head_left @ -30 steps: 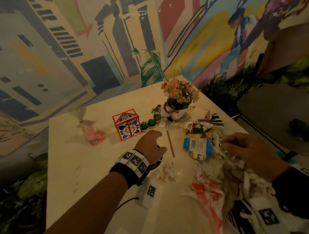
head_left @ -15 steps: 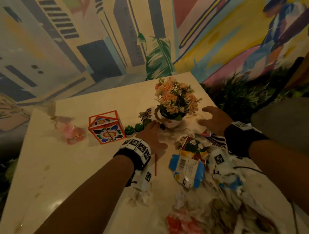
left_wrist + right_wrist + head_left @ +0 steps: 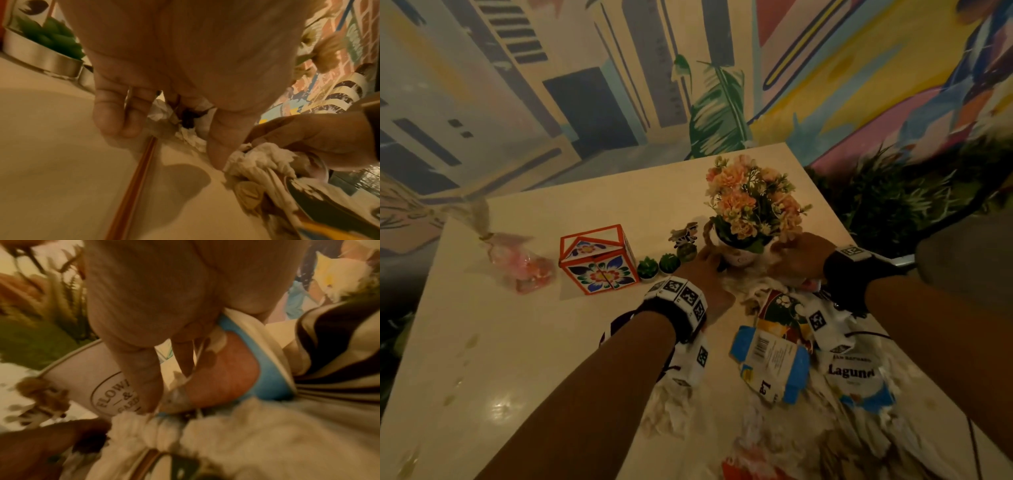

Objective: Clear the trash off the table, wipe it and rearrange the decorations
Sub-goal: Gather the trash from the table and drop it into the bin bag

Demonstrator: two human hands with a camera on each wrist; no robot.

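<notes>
both hands have closed in on the flower pot (image 3: 739,255) since a second ago, the left hand (image 3: 709,274) loosely curled and grasping nothing over the red stick (image 3: 131,186), the right hand (image 3: 799,257) clenching crumpled tissue (image 3: 265,155) beside it, so trash-clearing goes on across the table (image 3: 524,342).

Your open lane is the near-left table (image 3: 493,342): bare top from the front edge up to the floral box (image 3: 599,265). Far strip behind the decor row is also free. Right half is blocked: crumpled tissues (image 3: 671,407), blue carton (image 3: 770,363) and Laguna wrapper (image 3: 856,380) packed together. Flower pot (image 3: 739,253) stands tall mid-far, two small succulents (image 3: 657,266) just left of it. Pink bag (image 3: 524,263) sits at far left.
</notes>
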